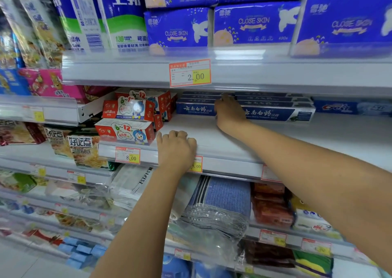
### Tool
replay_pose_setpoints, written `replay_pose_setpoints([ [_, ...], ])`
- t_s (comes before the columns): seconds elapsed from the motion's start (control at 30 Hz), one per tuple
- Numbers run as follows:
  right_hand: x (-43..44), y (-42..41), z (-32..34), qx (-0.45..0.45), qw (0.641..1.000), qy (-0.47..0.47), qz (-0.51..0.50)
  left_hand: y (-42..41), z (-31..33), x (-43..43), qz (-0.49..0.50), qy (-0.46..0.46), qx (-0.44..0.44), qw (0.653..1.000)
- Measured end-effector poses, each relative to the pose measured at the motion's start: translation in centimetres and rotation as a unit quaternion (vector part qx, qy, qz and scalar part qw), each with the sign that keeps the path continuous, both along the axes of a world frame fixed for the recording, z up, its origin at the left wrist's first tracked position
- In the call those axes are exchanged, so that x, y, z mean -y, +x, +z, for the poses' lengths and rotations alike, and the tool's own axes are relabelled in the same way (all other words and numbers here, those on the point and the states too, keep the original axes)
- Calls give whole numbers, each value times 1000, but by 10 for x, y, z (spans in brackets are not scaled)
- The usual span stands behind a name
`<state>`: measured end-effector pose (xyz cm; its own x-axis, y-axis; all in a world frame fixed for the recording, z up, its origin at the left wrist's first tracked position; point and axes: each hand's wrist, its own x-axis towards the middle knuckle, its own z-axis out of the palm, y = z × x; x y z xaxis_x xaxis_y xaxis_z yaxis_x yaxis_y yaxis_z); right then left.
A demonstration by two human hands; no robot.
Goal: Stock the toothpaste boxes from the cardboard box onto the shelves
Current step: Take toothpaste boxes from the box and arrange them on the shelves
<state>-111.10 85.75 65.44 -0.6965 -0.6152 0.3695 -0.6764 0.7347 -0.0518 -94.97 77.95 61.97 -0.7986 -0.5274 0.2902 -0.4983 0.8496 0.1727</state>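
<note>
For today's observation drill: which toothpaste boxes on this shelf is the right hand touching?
The dark blue boxes in the middle: the right hand lies against them. The red-and-white boxes to their left and the Crest box at right are untouched.

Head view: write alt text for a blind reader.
A person's right hand touches the stacked dark blue toothpaste boxes at the back of a white shelf, while the left hand curls over the shelf's front edge.
</note>
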Motion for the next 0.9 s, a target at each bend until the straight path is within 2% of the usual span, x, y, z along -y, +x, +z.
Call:
replay_pose_setpoints([
  [0.03,-8,7,2,36,999,-19,21,1,-1,-1,-4,10,-28,1000],
  [0.1,-33,24,8,69,993,-70,69,5,-2,-13,-38,78,-141,986],
  [0.17,-70,46,12,74,984,-127,98,13,-5,-40,-113,159,-254,947],
  [0.27,-143,81,15,103,964,-215,118,24,-6,-101,-226,213,-307,899],
  [0.33,-202,99,14,113,956,-253,93,24,-10,-144,-278,249,-286,883],
  [0.43,-299,111,-1,120,955,-271,9,17,-22,-220,-347,288,-203,869],
  [0.6,-486,113,-51,157,947,-225,-168,-5,-50,-372,-443,309,-103,836],
  [0.73,-652,133,-97,256,885,-209,-328,-11,-81,-506,-472,363,-12,804],
  [0.9,-823,176,-148,260,798,-210,-502,-21,-131,-645,-482,364,50,796],
])
